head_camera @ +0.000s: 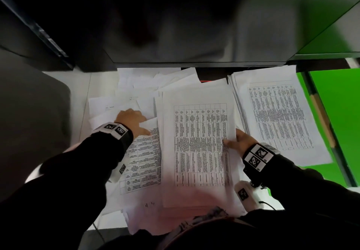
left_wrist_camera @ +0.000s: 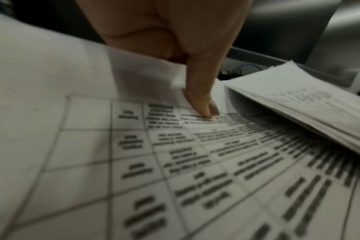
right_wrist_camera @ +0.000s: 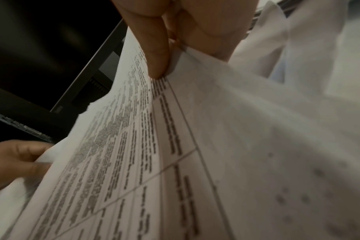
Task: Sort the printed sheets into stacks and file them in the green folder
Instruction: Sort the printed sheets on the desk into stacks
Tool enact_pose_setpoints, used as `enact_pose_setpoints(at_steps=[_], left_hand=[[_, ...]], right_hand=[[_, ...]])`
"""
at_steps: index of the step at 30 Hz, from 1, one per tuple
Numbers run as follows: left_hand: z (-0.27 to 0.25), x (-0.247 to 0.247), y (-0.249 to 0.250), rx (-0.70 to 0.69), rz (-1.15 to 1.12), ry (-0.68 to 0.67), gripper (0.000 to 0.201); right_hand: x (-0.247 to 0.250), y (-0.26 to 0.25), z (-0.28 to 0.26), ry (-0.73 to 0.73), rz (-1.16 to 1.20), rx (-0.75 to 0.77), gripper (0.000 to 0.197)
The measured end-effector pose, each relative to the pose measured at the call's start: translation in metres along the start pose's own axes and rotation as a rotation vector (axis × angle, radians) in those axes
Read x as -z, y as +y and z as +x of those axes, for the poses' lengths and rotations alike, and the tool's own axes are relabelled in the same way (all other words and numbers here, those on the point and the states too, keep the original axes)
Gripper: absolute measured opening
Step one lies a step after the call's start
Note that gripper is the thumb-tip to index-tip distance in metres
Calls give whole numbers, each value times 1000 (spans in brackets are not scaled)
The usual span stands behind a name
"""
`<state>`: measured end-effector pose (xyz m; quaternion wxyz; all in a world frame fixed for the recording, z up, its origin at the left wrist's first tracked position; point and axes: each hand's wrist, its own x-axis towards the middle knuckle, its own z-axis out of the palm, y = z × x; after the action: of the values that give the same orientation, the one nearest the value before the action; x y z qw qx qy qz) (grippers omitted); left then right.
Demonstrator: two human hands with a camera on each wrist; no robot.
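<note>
Printed table sheets cover the desk in the head view. My right hand (head_camera: 232, 142) pinches the right edge of the middle stack (head_camera: 198, 144), thumb (right_wrist_camera: 157, 65) on top and fingers underneath. My left hand (head_camera: 139, 126) is at the left pile: its thumb (left_wrist_camera: 206, 105) presses on a printed sheet (head_camera: 143, 162), while a blank sheet (left_wrist_camera: 51, 68) lies between thumb and fingers. A third stack (head_camera: 278, 113) lies to the right, partly on the open green folder (head_camera: 337, 113).
Loose blank sheets (head_camera: 148, 86) are scattered at the back left. A dark monitor (head_camera: 175, 35) overhangs the back of the desk. A dark chair (head_camera: 29, 123) stands at the left. More sheets (head_camera: 175, 216) spill over the near desk edge.
</note>
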<state>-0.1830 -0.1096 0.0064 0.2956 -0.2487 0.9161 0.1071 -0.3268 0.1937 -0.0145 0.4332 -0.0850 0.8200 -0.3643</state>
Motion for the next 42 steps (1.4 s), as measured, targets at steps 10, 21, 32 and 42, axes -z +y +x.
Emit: enact_pose_setpoints(at_steps=[10, 21, 32, 42], left_hand=[[-40, -10, -57, 231, -644, 315, 27], [-97, -58, 7, 158, -1312, 350, 23], [-141, -10, 55, 91, -1328, 728, 8], [-158, -6, 89, 23, -1373, 837, 46]], right_hand=[[5, -1, 1, 27, 218, -72, 24], [-22, -47, -17, 5, 231, 18, 28], [-15, -103, -75, 209, 25, 407, 32], [-32, -111, -105, 303, 204, 534, 56]])
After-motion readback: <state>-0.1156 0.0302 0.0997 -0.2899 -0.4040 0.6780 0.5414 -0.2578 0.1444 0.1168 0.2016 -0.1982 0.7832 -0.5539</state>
